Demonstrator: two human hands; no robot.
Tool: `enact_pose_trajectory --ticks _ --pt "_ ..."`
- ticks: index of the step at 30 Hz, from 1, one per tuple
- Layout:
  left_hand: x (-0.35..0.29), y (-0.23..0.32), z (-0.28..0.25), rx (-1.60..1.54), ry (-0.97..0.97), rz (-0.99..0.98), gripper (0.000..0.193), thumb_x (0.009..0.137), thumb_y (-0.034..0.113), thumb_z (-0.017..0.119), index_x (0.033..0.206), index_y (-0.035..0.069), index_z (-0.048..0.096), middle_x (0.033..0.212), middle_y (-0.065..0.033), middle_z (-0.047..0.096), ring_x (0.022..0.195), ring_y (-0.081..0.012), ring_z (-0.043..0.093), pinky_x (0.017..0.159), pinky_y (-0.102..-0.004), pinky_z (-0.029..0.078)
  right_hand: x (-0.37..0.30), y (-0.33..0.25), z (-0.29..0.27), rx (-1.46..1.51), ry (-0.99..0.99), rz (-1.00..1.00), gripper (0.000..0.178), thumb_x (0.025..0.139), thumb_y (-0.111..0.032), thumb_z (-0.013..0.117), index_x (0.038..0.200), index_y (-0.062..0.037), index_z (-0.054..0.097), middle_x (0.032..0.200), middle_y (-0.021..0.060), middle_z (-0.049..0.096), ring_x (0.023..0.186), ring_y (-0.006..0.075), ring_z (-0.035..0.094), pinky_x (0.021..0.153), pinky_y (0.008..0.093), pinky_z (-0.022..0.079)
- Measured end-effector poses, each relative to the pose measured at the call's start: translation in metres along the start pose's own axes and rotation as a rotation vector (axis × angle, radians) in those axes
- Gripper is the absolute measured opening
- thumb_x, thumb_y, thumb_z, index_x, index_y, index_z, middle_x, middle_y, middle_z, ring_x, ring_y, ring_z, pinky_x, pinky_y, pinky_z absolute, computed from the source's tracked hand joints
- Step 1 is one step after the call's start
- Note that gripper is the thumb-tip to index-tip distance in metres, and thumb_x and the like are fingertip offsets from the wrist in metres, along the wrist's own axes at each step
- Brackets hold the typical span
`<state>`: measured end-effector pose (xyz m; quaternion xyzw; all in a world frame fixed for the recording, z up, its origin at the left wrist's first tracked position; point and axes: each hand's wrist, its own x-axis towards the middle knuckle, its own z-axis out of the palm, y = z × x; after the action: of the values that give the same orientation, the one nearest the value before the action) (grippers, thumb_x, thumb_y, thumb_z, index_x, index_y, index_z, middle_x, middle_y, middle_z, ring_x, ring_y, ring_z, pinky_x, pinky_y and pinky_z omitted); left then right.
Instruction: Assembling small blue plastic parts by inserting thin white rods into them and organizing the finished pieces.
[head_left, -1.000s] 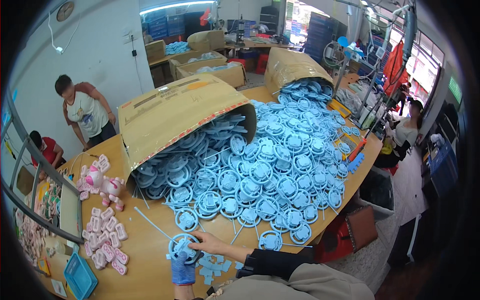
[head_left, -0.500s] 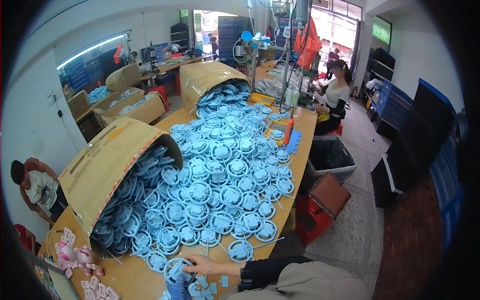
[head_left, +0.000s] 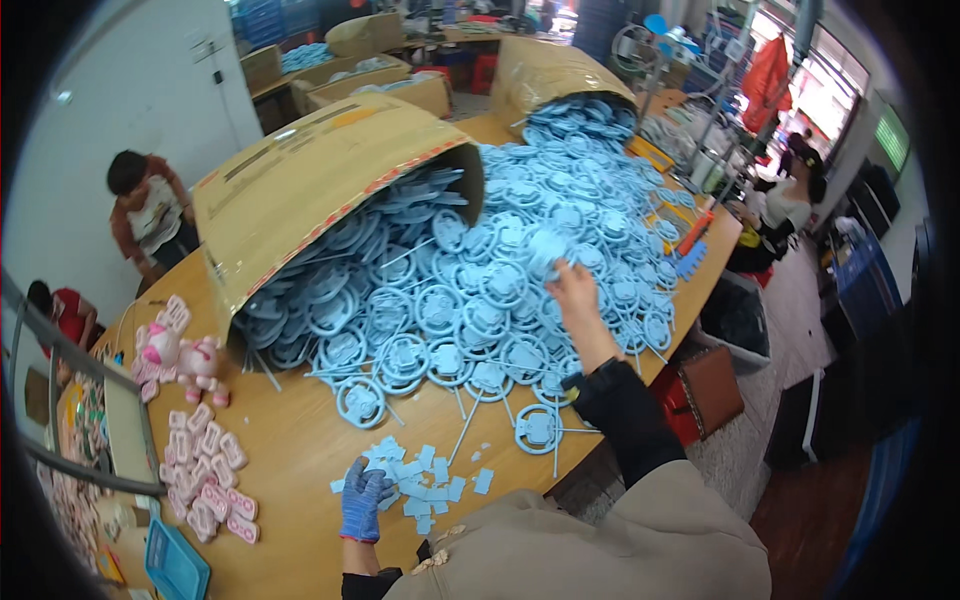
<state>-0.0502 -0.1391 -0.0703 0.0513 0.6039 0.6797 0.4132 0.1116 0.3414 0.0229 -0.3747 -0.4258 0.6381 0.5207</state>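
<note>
My right hand (head_left: 574,294), bare, reaches out over a large heap of light-blue plastic wheel-shaped parts (head_left: 440,308). Its fingers are closed on one blue wheel-shaped part (head_left: 546,250), which is smeared by motion. Many parts in the heap have thin sticks of plastic attached. In a blue glove, my left hand (head_left: 364,500) rests at the near side of the table with its fingers apart. Right beside its fingertips lies a scatter of small flat blue rectangular pieces (head_left: 437,492).
Two tipped cartons (head_left: 330,180) spill blue parts onto the wooden table (head_left: 290,440). Pink toy pieces (head_left: 205,460) and a pink-and-white figure (head_left: 178,355) lie left, above a blue tray (head_left: 175,560). People stand left and sit far right. A brown-topped stool (head_left: 712,390) stands beside the table.
My hands have parted: the right swung up and forward over the heap, while the left stayed low near the flat pieces. The whole view has turned leftward.
</note>
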Motion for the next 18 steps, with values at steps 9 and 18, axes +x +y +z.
enact_pose_trajectory --ticks 9,18 --pt "-0.036 -0.015 -0.040 -0.031 0.126 -0.016 0.055 0.089 0.019 0.065 0.135 0.001 0.041 0.101 -0.0092 0.060 0.082 -0.0138 0.061 0.069 -0.0276 0.053 -0.103 0.059 0.043 -0.292 -0.396 0.240 0.027 0.091 -0.023 0.062 0.107 -0.0022 0.060 0.085 0.0082 0.066 0.073 0.0167 0.065 0.065 0.0290 0.054" --pt "-0.080 -0.028 -0.099 0.431 0.489 0.147 0.054 0.083 0.026 0.070 0.128 0.003 0.052 0.097 -0.0097 0.063 0.085 -0.0171 0.060 0.078 -0.0289 0.050 -0.230 0.128 0.200 -0.514 -1.142 0.182 0.041 0.089 -0.010 0.055 0.129 -0.0013 0.051 0.086 0.0084 0.066 0.071 0.0133 0.062 0.066 0.0259 0.051"
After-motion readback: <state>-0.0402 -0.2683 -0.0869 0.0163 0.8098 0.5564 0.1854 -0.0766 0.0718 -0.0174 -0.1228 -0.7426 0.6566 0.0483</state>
